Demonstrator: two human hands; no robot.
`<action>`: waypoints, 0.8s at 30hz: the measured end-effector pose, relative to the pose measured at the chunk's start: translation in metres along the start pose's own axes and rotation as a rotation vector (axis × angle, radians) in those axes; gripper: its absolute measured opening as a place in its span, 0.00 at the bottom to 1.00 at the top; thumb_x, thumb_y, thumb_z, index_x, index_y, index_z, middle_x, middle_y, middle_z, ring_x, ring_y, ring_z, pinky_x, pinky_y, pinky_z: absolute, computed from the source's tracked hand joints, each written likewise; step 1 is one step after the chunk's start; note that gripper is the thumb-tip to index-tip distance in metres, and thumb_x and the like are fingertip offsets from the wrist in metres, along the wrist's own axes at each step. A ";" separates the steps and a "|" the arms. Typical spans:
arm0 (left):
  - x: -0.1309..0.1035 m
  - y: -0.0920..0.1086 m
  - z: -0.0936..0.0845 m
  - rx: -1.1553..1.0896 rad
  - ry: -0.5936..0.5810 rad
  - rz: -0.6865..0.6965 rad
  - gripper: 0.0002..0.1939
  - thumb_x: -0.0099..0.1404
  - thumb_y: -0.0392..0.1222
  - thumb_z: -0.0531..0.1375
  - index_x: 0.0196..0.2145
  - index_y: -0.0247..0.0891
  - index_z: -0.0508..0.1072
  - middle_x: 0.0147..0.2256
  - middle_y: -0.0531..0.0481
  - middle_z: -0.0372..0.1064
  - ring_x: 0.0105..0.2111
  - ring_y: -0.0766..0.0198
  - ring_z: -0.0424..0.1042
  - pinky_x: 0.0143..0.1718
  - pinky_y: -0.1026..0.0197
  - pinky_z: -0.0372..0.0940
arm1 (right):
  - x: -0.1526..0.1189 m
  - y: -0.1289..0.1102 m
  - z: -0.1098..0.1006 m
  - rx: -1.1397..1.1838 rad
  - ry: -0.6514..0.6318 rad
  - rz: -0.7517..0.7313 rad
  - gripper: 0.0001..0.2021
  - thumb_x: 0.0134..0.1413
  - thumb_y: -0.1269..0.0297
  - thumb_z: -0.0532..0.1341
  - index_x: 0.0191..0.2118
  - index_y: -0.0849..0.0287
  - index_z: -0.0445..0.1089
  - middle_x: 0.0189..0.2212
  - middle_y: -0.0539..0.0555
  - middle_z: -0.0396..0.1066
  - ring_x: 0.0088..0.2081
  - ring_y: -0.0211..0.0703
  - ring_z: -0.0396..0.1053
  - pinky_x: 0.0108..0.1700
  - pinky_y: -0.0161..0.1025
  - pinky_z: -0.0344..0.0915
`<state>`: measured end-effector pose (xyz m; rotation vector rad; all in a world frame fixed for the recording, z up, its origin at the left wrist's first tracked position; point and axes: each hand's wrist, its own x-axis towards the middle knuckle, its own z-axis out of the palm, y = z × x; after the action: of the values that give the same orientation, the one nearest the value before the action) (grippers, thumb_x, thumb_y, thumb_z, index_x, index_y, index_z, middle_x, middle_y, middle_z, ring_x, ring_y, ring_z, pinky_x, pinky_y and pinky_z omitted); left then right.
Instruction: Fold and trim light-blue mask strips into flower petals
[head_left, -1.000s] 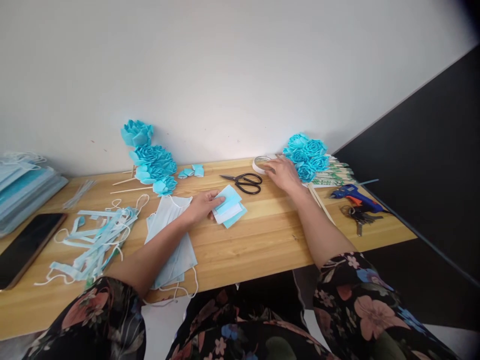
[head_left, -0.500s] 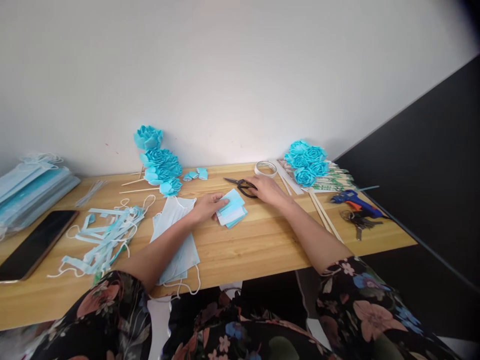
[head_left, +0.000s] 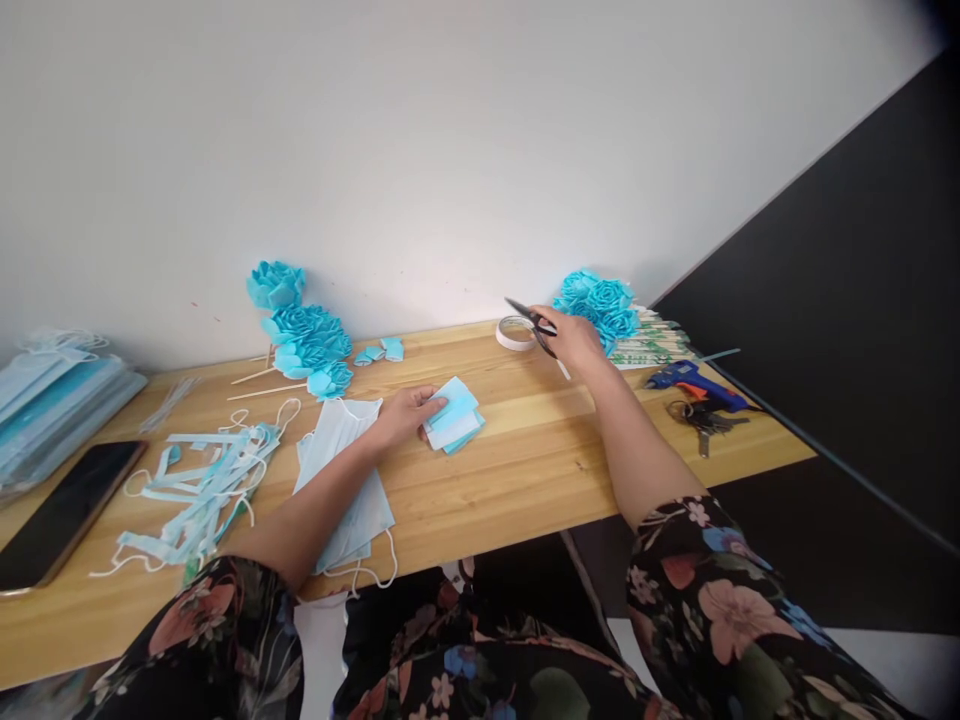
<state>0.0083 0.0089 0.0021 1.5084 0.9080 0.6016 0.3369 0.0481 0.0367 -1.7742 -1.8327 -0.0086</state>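
Head view, right hand (head_left: 573, 338) partly hiding scissors (head_left: 526, 312), phone (head_left: 69, 515) cropped

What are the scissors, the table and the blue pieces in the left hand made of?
Scissors: probably metal, dark finish, with slim pointed blades. Table: wood or a wood-look surface, faintly shiny, because grain lines show. Blue pieces: likely thin, matt mask fabric; their pale blue resembles the nearby masks.

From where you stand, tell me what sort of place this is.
Probably a craft workspace: blue flowers, a glue gun and, in the right hand, scissors.
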 end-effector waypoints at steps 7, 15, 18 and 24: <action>0.000 -0.004 -0.001 0.051 0.009 0.008 0.23 0.59 0.61 0.62 0.32 0.35 0.70 0.21 0.53 0.66 0.18 0.68 0.67 0.19 0.66 0.61 | -0.002 0.002 0.025 -0.058 -0.149 -0.139 0.24 0.55 0.71 0.60 0.58 0.50 0.71 0.47 0.54 0.79 0.45 0.52 0.76 0.43 0.41 0.68; 0.001 -0.003 -0.002 0.327 0.152 0.124 0.20 0.64 0.55 0.57 0.40 0.36 0.76 0.31 0.48 0.75 0.28 0.60 0.74 0.29 0.60 0.68 | 0.000 -0.007 0.025 0.164 0.034 -0.095 0.22 0.52 0.71 0.62 0.55 0.55 0.72 0.44 0.55 0.79 0.44 0.49 0.75 0.44 0.39 0.68; 0.003 -0.002 -0.004 0.490 0.279 0.349 0.17 0.65 0.50 0.58 0.44 0.38 0.78 0.44 0.43 0.77 0.42 0.55 0.75 0.44 0.55 0.69 | -0.002 -0.015 0.026 0.208 0.025 -0.088 0.23 0.52 0.71 0.62 0.55 0.54 0.72 0.43 0.54 0.79 0.43 0.48 0.75 0.42 0.37 0.68; 0.007 -0.014 -0.008 0.601 0.264 0.461 0.14 0.66 0.46 0.57 0.44 0.40 0.79 0.46 0.43 0.77 0.49 0.53 0.74 0.54 0.49 0.66 | -0.009 -0.022 0.032 0.113 -0.173 -0.164 0.22 0.53 0.70 0.62 0.55 0.48 0.72 0.38 0.50 0.80 0.40 0.46 0.76 0.37 0.35 0.65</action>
<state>0.0033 0.0190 -0.0111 2.2514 0.9984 0.9304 0.3040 0.0501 0.0150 -1.5860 -2.0551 0.1865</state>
